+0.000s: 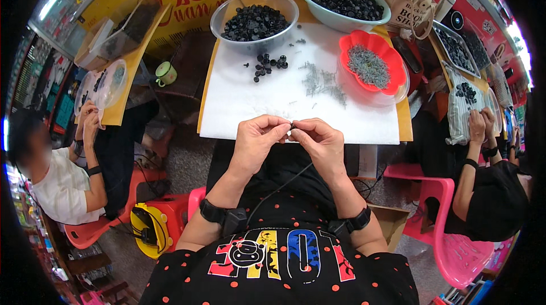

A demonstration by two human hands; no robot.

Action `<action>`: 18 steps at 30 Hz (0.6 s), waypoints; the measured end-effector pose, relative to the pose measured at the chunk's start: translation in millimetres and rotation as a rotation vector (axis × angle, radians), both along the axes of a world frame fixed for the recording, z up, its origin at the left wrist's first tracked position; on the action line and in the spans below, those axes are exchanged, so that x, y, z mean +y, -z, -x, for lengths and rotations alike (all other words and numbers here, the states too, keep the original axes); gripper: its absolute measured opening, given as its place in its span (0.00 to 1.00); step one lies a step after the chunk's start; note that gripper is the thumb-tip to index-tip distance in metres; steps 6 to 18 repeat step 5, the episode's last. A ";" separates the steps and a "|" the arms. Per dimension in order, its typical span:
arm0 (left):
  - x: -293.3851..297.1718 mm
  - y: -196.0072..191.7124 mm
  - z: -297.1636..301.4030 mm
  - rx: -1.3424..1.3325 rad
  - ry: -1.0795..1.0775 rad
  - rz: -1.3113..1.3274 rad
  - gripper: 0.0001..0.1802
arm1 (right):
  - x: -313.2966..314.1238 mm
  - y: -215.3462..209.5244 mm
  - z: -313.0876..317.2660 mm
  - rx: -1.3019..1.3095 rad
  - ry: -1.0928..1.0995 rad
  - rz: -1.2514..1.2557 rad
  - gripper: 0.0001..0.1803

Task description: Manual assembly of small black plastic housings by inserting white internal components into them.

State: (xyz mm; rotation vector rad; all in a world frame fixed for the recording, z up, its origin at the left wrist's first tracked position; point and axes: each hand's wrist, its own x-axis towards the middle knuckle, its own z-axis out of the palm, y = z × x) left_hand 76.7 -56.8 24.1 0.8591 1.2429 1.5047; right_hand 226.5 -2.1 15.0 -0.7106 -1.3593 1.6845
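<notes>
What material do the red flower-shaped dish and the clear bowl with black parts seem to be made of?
The red flower-shaped dish looks like glossy moulded plastic: its colour is even and its scalloped rim shines. The clear bowl seems to be thin transparent plastic, as the black parts show through its wall; glass cannot be ruled out.

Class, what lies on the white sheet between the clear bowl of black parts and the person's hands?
In the head view: a small cluster of loose black parts, then bare white sheet.
</notes>
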 end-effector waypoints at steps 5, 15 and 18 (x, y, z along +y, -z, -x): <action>9.4 0.4 0.7 -0.015 0.016 0.062 0.08 | 5.2 3.2 -0.1 -0.032 0.061 -0.013 0.10; 9.4 0.4 0.7 -0.015 0.016 0.062 0.08 | 5.2 3.2 -0.1 -0.032 0.061 -0.013 0.10; 9.4 0.4 0.7 -0.015 0.016 0.062 0.08 | 5.2 3.2 -0.1 -0.032 0.061 -0.013 0.10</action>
